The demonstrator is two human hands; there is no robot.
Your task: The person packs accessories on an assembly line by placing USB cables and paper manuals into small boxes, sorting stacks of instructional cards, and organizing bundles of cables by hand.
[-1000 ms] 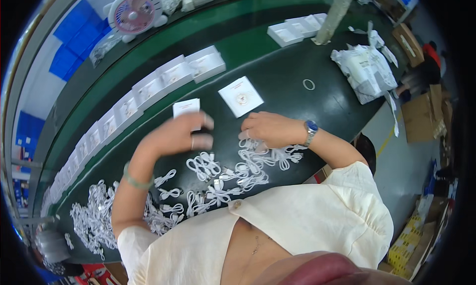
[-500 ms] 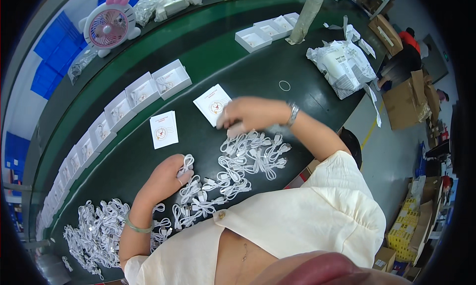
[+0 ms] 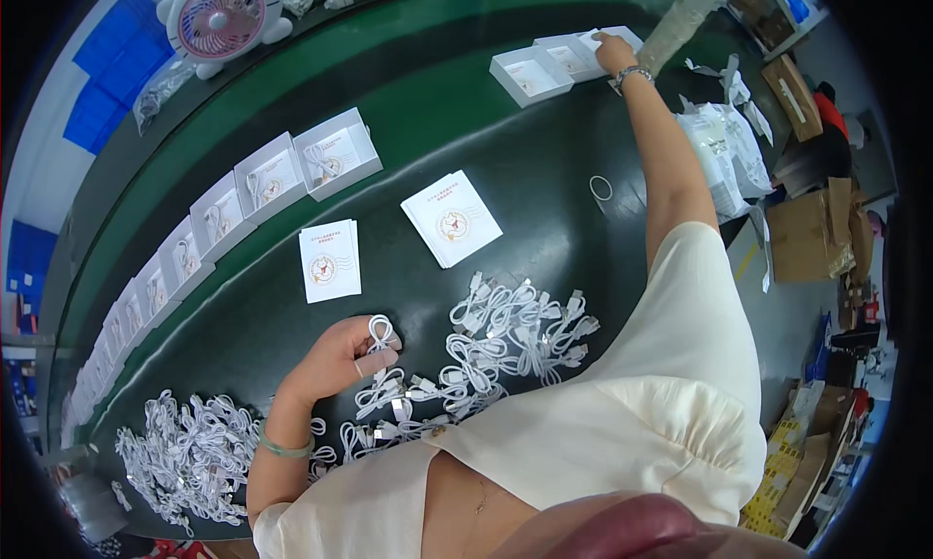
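Observation:
My left hand [image 3: 342,357] is closed on a coiled white cable [image 3: 381,331] just above the near pile of white cables [image 3: 486,340] on the dark table. My right hand [image 3: 613,50] is stretched far out to the right and touches a small white open box [image 3: 610,40], the last in a short row of white boxes [image 3: 530,75]. Two stacks of white printed cards [image 3: 452,218] lie between my hands, the other stack [image 3: 329,260] being nearer my left hand.
A long row of open white boxes [image 3: 262,185] with cables inside runs along the green belt [image 3: 408,53]. A second heap of cables [image 3: 190,457] lies at the near left. A pink fan [image 3: 222,13], plastic bags [image 3: 724,151], a rubber band [image 3: 602,187] and cardboard cartons [image 3: 812,233] are around.
My right hand has left the card stack and reached far out to the white boxes at the right. My left hand has lifted one coiled cable from the pile.

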